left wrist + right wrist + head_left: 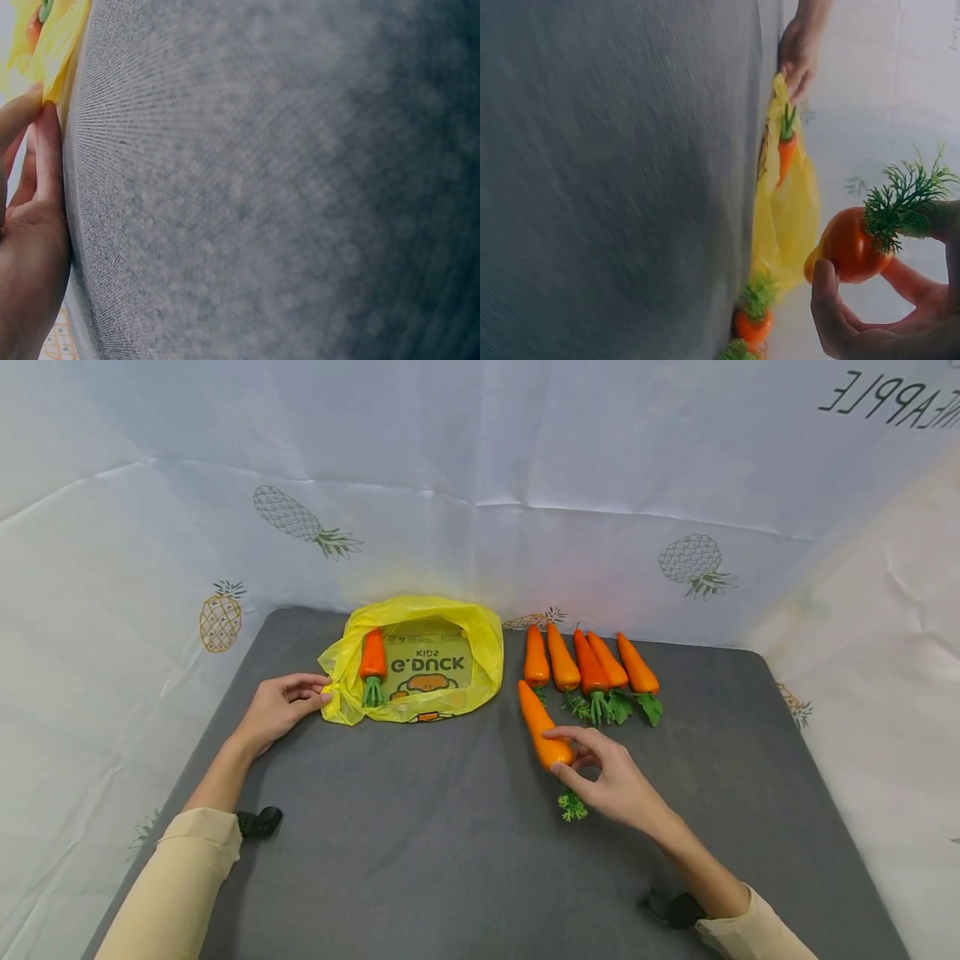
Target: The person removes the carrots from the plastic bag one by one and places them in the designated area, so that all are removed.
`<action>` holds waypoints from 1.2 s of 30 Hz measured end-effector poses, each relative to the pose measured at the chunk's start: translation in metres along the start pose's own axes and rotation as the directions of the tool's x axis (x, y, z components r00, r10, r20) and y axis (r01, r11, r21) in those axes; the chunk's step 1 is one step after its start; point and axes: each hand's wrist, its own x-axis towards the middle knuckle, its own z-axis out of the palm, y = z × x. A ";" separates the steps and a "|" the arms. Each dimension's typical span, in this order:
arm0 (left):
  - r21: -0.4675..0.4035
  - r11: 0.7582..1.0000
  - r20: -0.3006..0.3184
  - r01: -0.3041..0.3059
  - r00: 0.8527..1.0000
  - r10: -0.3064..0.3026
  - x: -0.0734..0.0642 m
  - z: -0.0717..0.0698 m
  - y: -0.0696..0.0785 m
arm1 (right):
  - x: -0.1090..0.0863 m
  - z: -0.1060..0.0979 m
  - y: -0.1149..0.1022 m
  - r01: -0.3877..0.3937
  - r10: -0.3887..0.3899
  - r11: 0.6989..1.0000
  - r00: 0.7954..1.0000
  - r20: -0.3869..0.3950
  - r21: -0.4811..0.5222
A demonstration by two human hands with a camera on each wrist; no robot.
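Note:
My left hand (pixel 281 710) pinches the near left edge of a yellow plastic bag (pixel 491 647), which lies with its mouth spread wide. Inside the bag, at its left side, rests one carrot (pixel 372 660) with green stubs toward me. With thumb and fingers my right hand (pixel 611 777) grips another carrot (pixel 542 727) near its leafy end, its tip pointing away and to the left. In the right wrist view this held carrot (pixel 851 244) shows its round end and feathery green top. The left wrist view has the bag's edge (pixel 60 52) between thumb and fingers.
Several carrots (pixel 591 664) lie side by side at the back of the grey table (pixel 420 843), right of the bag. A white cloth with pineapple prints (pixel 420 527) hangs behind. Black straps (pixel 258 822) sit at both wrists.

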 end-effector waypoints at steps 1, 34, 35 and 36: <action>0.001 1.000 -0.001 0.001 1.000 -0.001 0.000 0.000 0.000 | -0.003 0.002 0.000 -0.009 0.009 1.000 1.000 0.004 0.005; 0.008 1.000 0.000 0.006 1.000 -0.006 0.001 0.001 -0.001 | 0.003 0.037 0.013 -0.151 0.154 0.987 0.986 0.058 -0.054; 0.007 1.000 0.001 0.006 1.000 -0.006 0.001 0.001 -0.001 | 0.004 0.037 0.013 -0.150 0.153 0.987 0.986 0.059 -0.055; 0.008 1.000 0.001 0.005 1.000 -0.005 0.001 0.001 -0.002 | 0.005 0.038 0.013 -0.148 0.152 0.987 0.987 0.061 -0.056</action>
